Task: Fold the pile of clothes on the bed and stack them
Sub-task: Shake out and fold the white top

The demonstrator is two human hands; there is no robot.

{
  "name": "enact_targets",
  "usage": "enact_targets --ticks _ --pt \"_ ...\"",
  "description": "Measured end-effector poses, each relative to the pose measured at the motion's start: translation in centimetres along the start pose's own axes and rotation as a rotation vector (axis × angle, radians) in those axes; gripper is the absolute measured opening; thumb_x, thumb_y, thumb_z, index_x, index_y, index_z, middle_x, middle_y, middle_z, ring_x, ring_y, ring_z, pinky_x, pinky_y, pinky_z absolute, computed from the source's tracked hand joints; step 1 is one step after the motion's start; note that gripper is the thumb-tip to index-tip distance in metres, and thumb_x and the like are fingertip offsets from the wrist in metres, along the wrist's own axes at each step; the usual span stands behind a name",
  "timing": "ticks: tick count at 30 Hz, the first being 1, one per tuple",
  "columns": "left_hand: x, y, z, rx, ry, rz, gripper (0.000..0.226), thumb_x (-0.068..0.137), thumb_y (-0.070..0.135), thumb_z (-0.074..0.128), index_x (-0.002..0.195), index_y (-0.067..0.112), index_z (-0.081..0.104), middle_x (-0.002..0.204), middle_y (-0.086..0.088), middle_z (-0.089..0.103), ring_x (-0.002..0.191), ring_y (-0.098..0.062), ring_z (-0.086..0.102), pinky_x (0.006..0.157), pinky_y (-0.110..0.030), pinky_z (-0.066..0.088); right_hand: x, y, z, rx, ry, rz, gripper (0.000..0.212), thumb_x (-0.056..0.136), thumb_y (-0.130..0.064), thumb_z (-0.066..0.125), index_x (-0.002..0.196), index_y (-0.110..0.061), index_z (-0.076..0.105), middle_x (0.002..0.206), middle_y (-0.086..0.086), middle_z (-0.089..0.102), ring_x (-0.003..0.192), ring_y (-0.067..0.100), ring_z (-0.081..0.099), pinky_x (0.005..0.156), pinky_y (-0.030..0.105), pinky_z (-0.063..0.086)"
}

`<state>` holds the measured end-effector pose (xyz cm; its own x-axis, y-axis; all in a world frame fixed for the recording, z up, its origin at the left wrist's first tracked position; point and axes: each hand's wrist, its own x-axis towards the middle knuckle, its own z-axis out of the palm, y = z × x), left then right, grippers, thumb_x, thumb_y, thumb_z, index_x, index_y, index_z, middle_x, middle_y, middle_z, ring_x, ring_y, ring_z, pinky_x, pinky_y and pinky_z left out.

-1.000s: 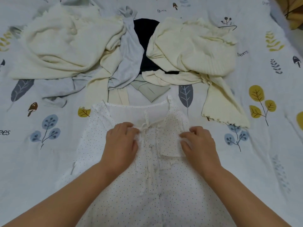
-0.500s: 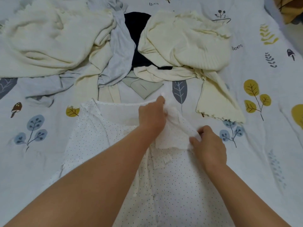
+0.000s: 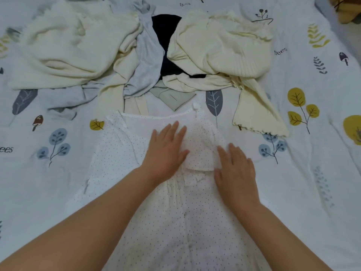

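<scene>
Head view showed us both hands lying flat on the white dotted blouse (image 3: pixel 136 192), which was spread on the printed bedsheet (image 3: pixel 312 182) directly in front of us. We take that blouse as our landmark. Our left hand (image 3: pixel 166 153) rested palm down on its upper middle, just below the neckline, fingers straight and held close together, gripping nothing. Our right hand (image 3: pixel 236 173) lay palm down a little to the right of it and slightly nearer to us, fingers likewise extended and relaxed, pressing the cloth without pinching it. Between the two hands sat a folded-in flap of the blouse (image 3: pixel 201 151), both hands touching its edges. Whether the thumbs tucked under any fabric, we could not tell.

Beyond the blouse's neckline lay the unfolded pile. To the far left of the blouse sprawled a cream knit sweater (image 3: pixel 68 49); to the far right, a second cream ribbed sweater (image 3: pixel 224 45), one sleeve trailing down beside the blouse's right shoulder. Between these two ran a pale grey garment (image 3: pixel 148 61), with a dark navy garment (image 3: pixel 166 36) partly hidden under them. A sage green piece (image 3: pixel 173 98) poked out just beyond the blouse's collar, close to it but not touching, as far as we could see.
</scene>
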<state>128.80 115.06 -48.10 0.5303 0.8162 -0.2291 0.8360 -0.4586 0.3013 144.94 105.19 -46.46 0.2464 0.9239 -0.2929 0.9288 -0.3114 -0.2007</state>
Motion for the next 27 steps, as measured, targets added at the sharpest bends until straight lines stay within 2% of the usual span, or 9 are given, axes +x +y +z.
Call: enact_targets --ticks 4,7,10,12,15,18,21,22,27 --pt "-6.0 -1.6 -1.4 -0.109 0.161 -0.141 0.052 0.089 0.021 0.058 0.137 0.007 0.044 0.144 -0.018 0.039 0.133 -0.035 0.037 0.109 -0.046 0.026 -3.1 2.1 -1.3 0.092 -0.005 0.136 0.055 0.094 -0.016 0.042 0.147 -0.017 0.026 0.150 0.008 0.026 0.136 0.023 0.026 0.109 0.034 0.024" --pt "-10.9 -2.7 -1.2 -0.081 0.046 -0.299 0.050 0.086 0.018 0.059 0.132 0.004 0.049 0.140 -0.022 0.042 0.128 -0.039 0.041 0.104 -0.048 0.034 -5.7 3.7 -1.7 0.089 -0.035 0.261 0.053 0.090 -0.015 0.044 0.141 -0.017 0.031 0.132 0.006 0.041 0.115 0.023 0.042 0.090 0.032 0.036" --pt "-15.6 -3.3 -0.7 -0.068 0.028 -0.421 0.042 0.074 0.012 0.059 0.112 -0.005 0.058 0.116 -0.029 0.053 0.103 -0.044 0.054 0.080 -0.051 0.047 -7.9 4.8 -1.8 0.071 -0.099 0.375 0.053 0.093 -0.017 0.041 0.143 -0.020 0.025 0.127 0.008 0.044 0.111 0.025 0.045 0.086 0.035 0.039" --pt "-18.3 -3.6 -0.1 -0.077 0.044 -0.548 0.046 0.073 0.008 0.064 0.116 -0.001 0.051 0.120 -0.027 0.045 0.107 -0.044 0.048 0.076 -0.048 0.046 -8.9 5.4 -1.8 0.064 -0.138 0.407 0.053 0.092 -0.017 0.040 0.143 -0.022 0.024 0.123 0.007 0.047 0.109 0.025 0.046 0.083 0.034 0.038" --pt "-21.8 -3.8 0.6 -0.184 0.081 -0.872 0.052 0.080 0.015 0.062 0.126 0.010 0.038 0.140 -0.021 0.026 0.124 -0.041 0.033 0.091 -0.053 0.038 -10.1 6.3 -1.7 0.076 -0.163 0.426 0.046 0.091 -0.013 0.038 0.136 -0.019 0.033 0.111 0.007 0.053 0.100 0.027 0.051 0.080 0.033 0.040" --pt "-24.1 -4.2 1.1 -0.328 0.129 -1.056 0.041 0.085 0.012 0.060 0.122 0.003 0.045 0.122 -0.024 0.046 0.110 -0.041 0.046 0.087 -0.045 0.039 -11.1 6.8 -1.9 0.078 -0.172 0.412 0.039 0.090 -0.010 0.039 0.129 -0.014 0.041 0.082 0.001 0.050 0.077 0.023 0.052 0.064 0.028 0.037" --pt "-25.8 -4.2 0.7 -0.378 0.155 -1.010 0.004 0.086 0.006 0.057 0.088 0.003 0.055 0.078 -0.010 0.058 0.078 -0.032 0.056 0.060 -0.033 0.034 -12.0 6.3 -2.3 0.053 -0.144 0.380 0.033 0.087 -0.007 0.040 0.118 -0.014 0.046 0.072 -0.002 0.048 0.063 0.016 0.047 0.050 0.024 0.028" --pt "-26.1 -3.9 0.6 -0.359 0.194 -0.978 0.011 0.086 0.005 0.057 0.077 0.004 0.051 0.065 -0.006 0.051 0.063 -0.026 0.051 0.054 -0.031 0.030 -12.4 6.0 -2.5 0.028 -0.137 0.348 0.030 0.088 -0.007 0.040 0.116 -0.014 0.046 0.071 -0.002 0.047 0.060 0.013 0.045 0.047 0.023 0.026" --pt "-26.6 -0.1 -0.2 -0.238 0.285 -0.694 0.012 0.087 0.011 0.059 0.080 0.010 0.049 0.061 0.003 0.046 0.053 -0.007 0.041 0.048 -0.020 0.026 -14.6 3.9 -2.2 0.053 -0.116 0.089 0.032 0.092 -0.010 0.039 0.123 -0.018 0.045 0.073 -0.010 0.047 0.064 0.009 0.046 0.051 0.023 0.030"
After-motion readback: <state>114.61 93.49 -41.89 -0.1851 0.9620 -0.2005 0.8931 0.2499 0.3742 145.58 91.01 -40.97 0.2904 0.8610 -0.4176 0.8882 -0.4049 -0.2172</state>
